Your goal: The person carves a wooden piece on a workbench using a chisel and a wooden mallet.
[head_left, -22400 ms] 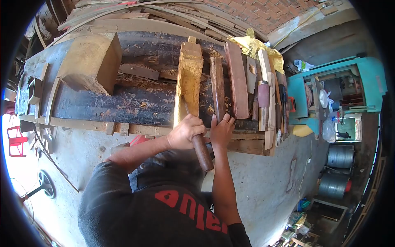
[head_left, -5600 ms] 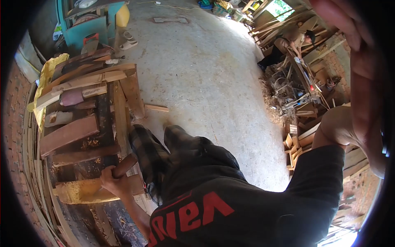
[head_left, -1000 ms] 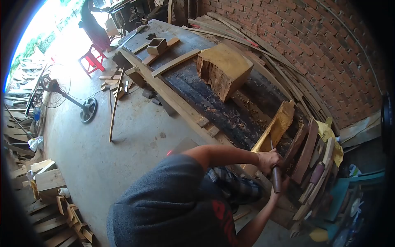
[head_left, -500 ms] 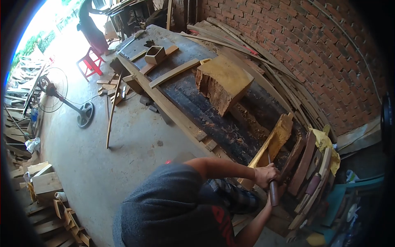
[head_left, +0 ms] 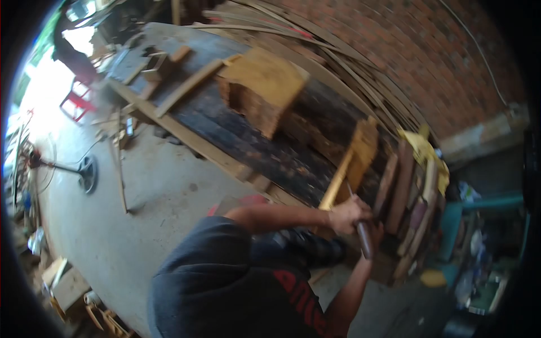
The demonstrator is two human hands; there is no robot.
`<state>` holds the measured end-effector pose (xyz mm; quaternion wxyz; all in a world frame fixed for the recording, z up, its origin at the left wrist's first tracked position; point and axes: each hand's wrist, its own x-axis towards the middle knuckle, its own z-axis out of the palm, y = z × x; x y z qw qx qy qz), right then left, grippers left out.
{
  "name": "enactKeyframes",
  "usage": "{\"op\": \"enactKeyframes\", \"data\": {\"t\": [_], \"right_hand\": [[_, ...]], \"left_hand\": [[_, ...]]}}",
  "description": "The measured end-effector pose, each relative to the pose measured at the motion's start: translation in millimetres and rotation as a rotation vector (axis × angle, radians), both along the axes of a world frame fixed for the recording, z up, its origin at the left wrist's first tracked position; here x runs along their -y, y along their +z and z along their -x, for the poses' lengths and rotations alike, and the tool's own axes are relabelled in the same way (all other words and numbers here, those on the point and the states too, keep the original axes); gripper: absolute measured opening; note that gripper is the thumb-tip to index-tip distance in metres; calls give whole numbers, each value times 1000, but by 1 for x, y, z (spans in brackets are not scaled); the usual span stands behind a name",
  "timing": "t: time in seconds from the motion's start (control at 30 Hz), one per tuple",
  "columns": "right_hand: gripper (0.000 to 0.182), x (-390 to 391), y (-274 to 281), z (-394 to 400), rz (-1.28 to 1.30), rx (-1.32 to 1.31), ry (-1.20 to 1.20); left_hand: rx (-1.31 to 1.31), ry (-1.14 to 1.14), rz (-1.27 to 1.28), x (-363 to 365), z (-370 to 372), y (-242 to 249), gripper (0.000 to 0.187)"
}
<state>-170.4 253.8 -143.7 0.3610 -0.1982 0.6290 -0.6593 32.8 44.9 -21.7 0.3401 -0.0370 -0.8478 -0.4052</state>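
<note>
My left hand (head_left: 348,214) is closed round a chisel (head_left: 365,239) where its thin blade meets the dark wooden handle. Against the far side of the handle, my right hand (head_left: 376,227) is closed on it too, its fingers mostly hidden. The blade points away from me and overlaps a long yellow wooden piece (head_left: 360,146), tilted up at its far end on the dark workbench (head_left: 191,118). Beyond that piece stands a big yellow wood block (head_left: 267,76) with a rough, split brown side.
Brown wood strips (head_left: 401,186) and a yellow sack (head_left: 420,146) lie right of my hands. Long boards (head_left: 360,79) lean along the brick wall (head_left: 406,50). A fan (head_left: 87,172) and a red stool (head_left: 78,101) stand left on the floor; a person (head_left: 70,53) is behind.
My view has swung, so the bench and blocks sit further left and higher, with some blur. My hands stay at the chisel, its blade still over the yellow piece.
</note>
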Motion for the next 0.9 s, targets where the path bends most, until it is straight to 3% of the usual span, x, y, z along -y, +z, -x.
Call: {"op": "enactKeyframes", "data": {"t": [0.07, 0.13, 0.23, 0.3, 0.37, 0.43, 0.5, 0.57, 0.7, 0.73, 0.8, 0.9], "right_hand": [[59, -22, 1, -6, -408, -842, -79], [61, -11, 47, -70, -242, -191, -335], [53, -26, 87, -126, -150, -347, -465], [27, -15, 164, -173, -110, -457, -414], [27, -15, 191, -194, -111, -368, -512], [32, -25, 199, -208, -123, -391, -505], [30, -44, 185, -218, -79, -459, -556], [39, -56, 189, -233, -112, -559, -429], [28, -59, 182, -238, 39, -814, -316], [29, -60, 167, -236, -109, -863, -319], [27, -59, 149, -242, -301, -766, -419], [26, -71, 148, -241, -280, -695, -373]], "left_hand": [[-20, -68, -72, 5, -5, 6, 35], [1, -47, -53, 6, -9, 5, 34], [-43, -53, -76, 8, -20, 16, 28], [-80, -62, -130, 4, -29, 29, 27], [-100, -78, -141, -2, -31, 32, 30], [-134, -83, -147, -7, -29, 31, 33], [-16, -118, -242, -6, -28, 29, 24], [-11, -117, -230, -4, -26, 31, 24], [13, -109, -302, -3, -24, 35, 25], [23, -101, -302, -4, -23, 33, 26], [28, -90, -306, -6, -22, 31, 30], [8, -104, -224, -7, -24, 25, 32]]}}
